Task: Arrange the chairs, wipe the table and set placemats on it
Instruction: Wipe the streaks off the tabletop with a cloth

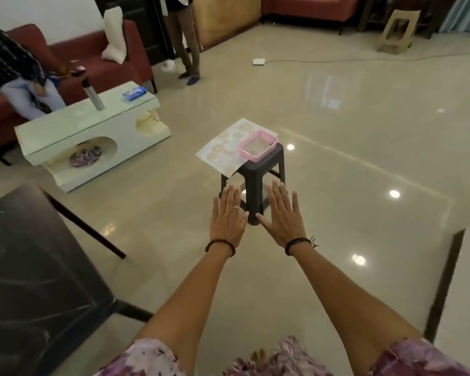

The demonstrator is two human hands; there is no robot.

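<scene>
From the head camera, the left hand [229,213] and right hand [282,213] stretch out flat, fingers apart and empty, over a glossy tiled floor [350,158] toward a dark stool [258,169] bearing placemats [223,147] and a pink tray [258,145], the black table [33,267] at left.

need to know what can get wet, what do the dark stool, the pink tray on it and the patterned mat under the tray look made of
The dark square stool looks like moulded plastic with a matt finish: legs and seat read as one piece. The shallow pink rectangular tray also seems plastic, with a thin, slightly translucent rim. The pale floral-patterned placemat overhangs the seat without drooping, so probably stiff vinyl or laminated sheet; it could be cloth.
</scene>
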